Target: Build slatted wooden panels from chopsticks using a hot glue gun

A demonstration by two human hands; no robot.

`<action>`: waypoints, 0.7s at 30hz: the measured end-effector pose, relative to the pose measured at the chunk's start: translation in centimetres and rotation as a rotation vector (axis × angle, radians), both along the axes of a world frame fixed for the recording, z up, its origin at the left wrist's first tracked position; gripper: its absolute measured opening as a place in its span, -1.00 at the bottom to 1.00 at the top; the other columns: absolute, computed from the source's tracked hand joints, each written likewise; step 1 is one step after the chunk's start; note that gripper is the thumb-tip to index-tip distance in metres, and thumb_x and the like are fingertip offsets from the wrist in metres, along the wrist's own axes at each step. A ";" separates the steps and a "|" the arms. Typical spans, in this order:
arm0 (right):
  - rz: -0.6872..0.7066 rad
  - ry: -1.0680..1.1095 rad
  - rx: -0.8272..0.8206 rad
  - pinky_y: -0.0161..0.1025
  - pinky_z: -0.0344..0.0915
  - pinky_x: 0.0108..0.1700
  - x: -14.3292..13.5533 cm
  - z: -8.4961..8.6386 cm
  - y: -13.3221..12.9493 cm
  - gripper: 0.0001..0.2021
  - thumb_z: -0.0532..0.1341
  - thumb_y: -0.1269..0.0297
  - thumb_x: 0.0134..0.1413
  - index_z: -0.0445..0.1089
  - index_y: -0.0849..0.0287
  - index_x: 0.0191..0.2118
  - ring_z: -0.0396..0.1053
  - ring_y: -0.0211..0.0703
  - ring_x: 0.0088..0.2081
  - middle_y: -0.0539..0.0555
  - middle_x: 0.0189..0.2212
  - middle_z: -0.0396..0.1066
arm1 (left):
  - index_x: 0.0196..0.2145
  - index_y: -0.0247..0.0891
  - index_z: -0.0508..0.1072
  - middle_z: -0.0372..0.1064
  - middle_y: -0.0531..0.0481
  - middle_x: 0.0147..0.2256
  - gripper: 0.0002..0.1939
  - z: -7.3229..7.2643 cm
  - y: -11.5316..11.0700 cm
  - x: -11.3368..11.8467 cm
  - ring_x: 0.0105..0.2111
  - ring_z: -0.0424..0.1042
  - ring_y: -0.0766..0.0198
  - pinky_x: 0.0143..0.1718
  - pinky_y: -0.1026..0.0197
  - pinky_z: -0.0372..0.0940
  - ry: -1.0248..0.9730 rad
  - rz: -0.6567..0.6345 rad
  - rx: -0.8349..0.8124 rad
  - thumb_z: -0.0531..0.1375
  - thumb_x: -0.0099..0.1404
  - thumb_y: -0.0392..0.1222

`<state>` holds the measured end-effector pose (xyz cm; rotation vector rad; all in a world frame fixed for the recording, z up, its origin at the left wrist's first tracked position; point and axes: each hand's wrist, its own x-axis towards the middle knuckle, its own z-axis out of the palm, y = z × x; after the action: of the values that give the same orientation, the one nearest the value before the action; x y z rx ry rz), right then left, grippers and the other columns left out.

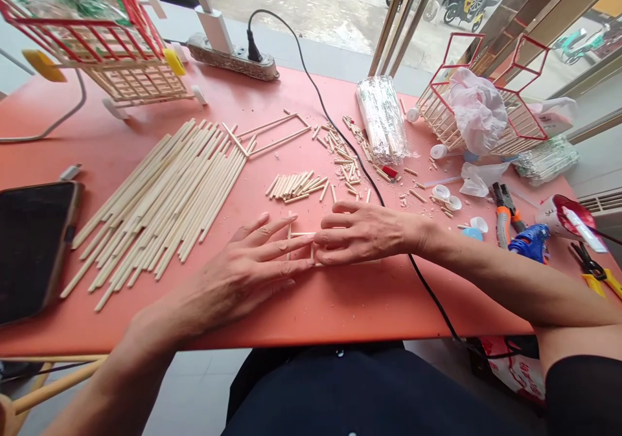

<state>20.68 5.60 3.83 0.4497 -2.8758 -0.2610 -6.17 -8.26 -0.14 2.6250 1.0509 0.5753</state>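
Observation:
My left hand (257, 258) lies low over the table with its fingers spread, its fingertips at a small frame of thin wooden sticks (302, 234). From the other side my right hand (357, 232) reaches over the same sticks, fingers stretched out and slightly bent; its thumb is hidden. The two hands nearly meet at the frame, and they cover much of it. Just beyond the fingers is a small pile of short cut sticks (294, 186). Left of it, many long wooden sticks (170, 196) lie side by side, and a narrow stick frame (276, 131) rests at their far end.
A black cable (335, 118) runs from a power strip (233, 60) under my right forearm. Stick-built carts (140, 80) stand at the back left and back right (442, 125). A phone (36, 248) lies left; a blue glue gun (529, 241) and pliers (590, 264) lie right.

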 end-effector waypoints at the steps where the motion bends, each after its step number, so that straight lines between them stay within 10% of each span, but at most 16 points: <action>1: -0.025 0.000 -0.011 -0.14 0.22 0.01 0.2 0.1 -0.1 -0.77 0.11 0.49 0.49 0.44 0.08 0.06 0.37 -0.16 -0.09 -0.01 -0.05 0.54 | 0.25 0.07 0.52 0.36 0.13 0.39 -0.54 0.0 0.0 0.0 0.53 0.00 0.06 0.53 -0.14 -0.10 0.003 0.002 0.005 0.04 0.58 -0.30; 10: -0.499 0.115 -0.223 -0.09 0.23 0.01 3.2 0.4 -5.9 -0.77 0.13 0.50 0.49 0.41 0.29 0.14 0.40 -0.10 -0.06 0.17 -0.05 0.58 | 0.28 0.10 0.49 0.34 0.12 0.40 -0.52 0.3 -0.2 0.1 0.53 0.02 0.08 0.54 -0.13 -0.14 0.025 0.021 0.004 0.06 0.58 -0.32; 21: -0.551 0.110 -0.179 -0.12 0.21 -0.03 2.1 -1.0 -8.0 -0.80 0.16 0.48 0.48 0.47 0.29 0.08 0.41 -0.08 -0.09 0.13 -0.12 0.59 | 0.30 0.16 0.47 0.36 0.13 0.39 -0.47 -0.1 -0.2 -0.2 0.52 0.05 0.09 0.54 -0.16 -0.15 0.027 0.025 0.008 0.07 0.56 -0.36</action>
<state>22.80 -2.40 2.86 -0.3852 -2.8183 -0.1050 -6.34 -8.44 -0.22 2.6368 1.0929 0.5523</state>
